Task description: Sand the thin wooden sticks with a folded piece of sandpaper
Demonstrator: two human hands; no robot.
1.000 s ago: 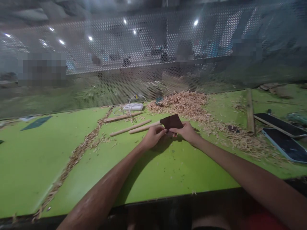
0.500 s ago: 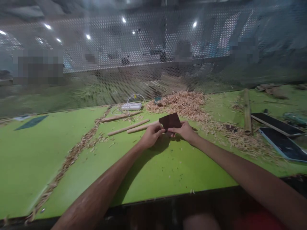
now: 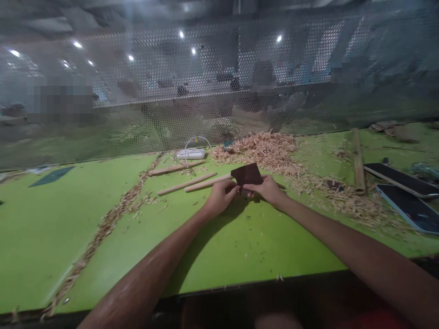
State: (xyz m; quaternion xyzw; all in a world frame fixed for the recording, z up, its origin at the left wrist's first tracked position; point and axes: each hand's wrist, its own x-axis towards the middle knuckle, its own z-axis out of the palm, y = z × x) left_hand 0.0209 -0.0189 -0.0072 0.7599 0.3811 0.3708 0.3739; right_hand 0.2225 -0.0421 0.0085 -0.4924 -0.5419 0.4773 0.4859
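A dark brown, flat square piece (image 3: pixel 247 175) is held up between my two hands over the green table (image 3: pixel 219 249). My left hand (image 3: pixel 222 196) pinches its lower left corner with thumb and fingers. At its lower right edge, my right hand (image 3: pixel 269 189) grips it, the thumb lying across the front. Just behind my left hand lies a pale wooden stick (image 3: pixel 206 183), partly hidden by the hand. Another thin stick (image 3: pixel 187 183) rests beside it to the left.
Wood shavings (image 3: pixel 267 146) are heaped behind my hands and spread right. Further right lie a bamboo piece (image 3: pixel 358 164) and two phones (image 3: pixel 404 179). A white power strip (image 3: pixel 190 154) with a cable sits near the mesh screen (image 3: pixel 206 100). A green sheet (image 3: pixel 52 177) lies far left.
The whole view has shifted slightly, so everything appears a little further right and lower. Both hands keep hold of the dark piece in nearly the same pose.
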